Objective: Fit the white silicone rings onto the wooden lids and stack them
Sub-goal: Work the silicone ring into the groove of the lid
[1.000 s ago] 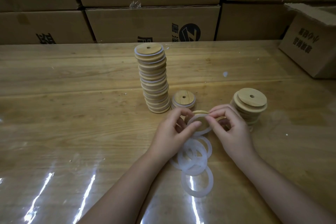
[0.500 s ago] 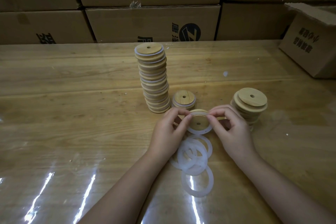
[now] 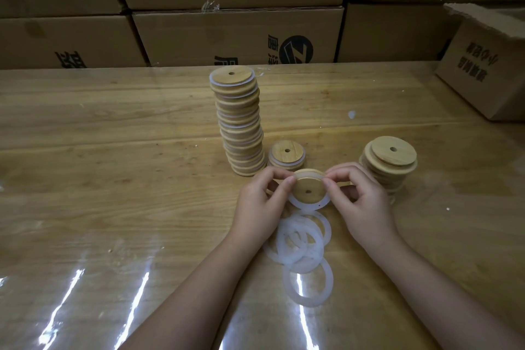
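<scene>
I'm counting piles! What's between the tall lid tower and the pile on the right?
A low pile of ringed lids, beside the tall tower; then bare table up to the right pile, in the head view.

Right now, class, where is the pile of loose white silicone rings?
In the head view, the loose rings lie on the table, centre-right, just nearer the person than the lid held by the left hand and right hand, between the forearms.
</scene>
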Motion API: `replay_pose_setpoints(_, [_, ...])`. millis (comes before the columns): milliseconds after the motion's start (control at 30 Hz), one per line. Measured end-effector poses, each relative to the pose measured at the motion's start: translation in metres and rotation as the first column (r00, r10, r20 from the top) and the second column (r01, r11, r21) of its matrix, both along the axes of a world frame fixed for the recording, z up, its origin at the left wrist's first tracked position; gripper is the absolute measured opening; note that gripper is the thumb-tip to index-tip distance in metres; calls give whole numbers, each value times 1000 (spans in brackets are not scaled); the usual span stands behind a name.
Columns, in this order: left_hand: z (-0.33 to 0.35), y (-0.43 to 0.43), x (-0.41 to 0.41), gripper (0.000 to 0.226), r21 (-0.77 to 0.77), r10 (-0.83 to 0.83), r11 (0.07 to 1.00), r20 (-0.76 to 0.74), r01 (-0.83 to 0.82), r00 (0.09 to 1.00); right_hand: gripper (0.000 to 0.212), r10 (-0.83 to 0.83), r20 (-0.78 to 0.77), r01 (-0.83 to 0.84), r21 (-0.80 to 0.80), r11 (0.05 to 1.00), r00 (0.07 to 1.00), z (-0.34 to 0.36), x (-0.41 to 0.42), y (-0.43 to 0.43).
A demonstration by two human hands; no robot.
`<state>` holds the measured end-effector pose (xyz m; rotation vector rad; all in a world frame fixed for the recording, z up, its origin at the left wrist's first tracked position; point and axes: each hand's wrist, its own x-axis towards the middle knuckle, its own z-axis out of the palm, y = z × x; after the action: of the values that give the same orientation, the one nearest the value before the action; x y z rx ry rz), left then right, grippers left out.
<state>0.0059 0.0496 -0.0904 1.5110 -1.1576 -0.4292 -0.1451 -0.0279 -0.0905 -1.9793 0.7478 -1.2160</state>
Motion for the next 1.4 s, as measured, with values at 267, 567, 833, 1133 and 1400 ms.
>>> replay_pose_setpoints(267, [1,-1,4,12,25,1,1000,-23,0,1000,10,-1,-4,1,1,1000,1000,1,0,0])
replay_pose_setpoints(567, [-4,-2,4,7,-9,2,1000,27,-1,1000,14,-15,1,15,16,1000,1000,1,-1,-1])
replay_pose_setpoints(833, [-5,-2,4,7,4,-12,1000,44,12,999,9,-33,-3,33,23,999,999,2,-1,1])
replay_pose_setpoints(1133, [-1,-2,4,6,38,-23,999,-19,23,1000,11,-12,-1,12,29,1000,1000,1,-1,0])
replay_pose_setpoints(1400, [2,1,1,5,-88,-38,995,29,40,999,10,23,-38,-26,-62,998,999,2,0,3])
